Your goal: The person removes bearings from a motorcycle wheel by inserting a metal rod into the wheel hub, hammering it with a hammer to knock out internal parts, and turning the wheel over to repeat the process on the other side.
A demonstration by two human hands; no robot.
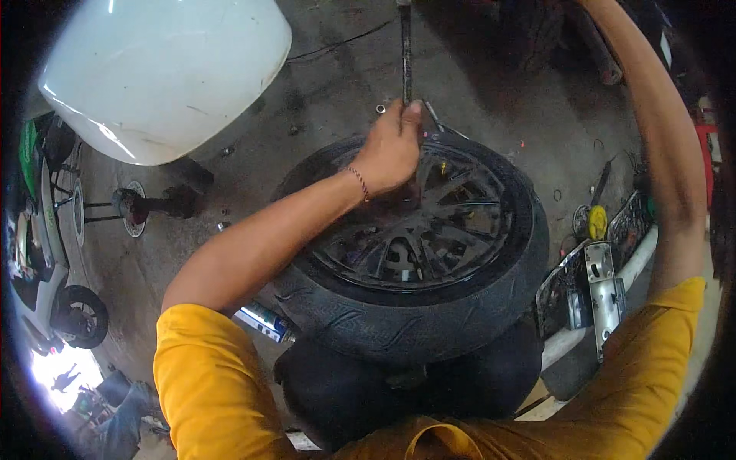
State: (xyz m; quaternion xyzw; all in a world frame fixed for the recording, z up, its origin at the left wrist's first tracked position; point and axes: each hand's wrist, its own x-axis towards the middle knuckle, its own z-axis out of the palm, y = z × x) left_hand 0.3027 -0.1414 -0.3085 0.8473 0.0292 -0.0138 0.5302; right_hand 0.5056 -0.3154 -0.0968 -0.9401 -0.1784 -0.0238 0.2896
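Note:
A black motorcycle wheel (399,287) with a thick tyre (414,330) and a spoked rim lies flat in front of my legs. My left hand (395,149), a braided band at its wrist, is above the middle of this wheel. Its fingers are wrapped round a dark metal rod (407,54), whose upper part runs to the top edge of the picture. The rod's lower end is hidden by the hand and the dark hub area. My right forearm (652,100) is raised at the right, and the hand is beyond the top edge.
A large white panel (169,77) fills the upper left. A spray can (262,320) lies left of the tyre. At right are a silver metal part (604,295) and a yellow-handled tool (597,222). A parked motorcycle (42,261) stands far left.

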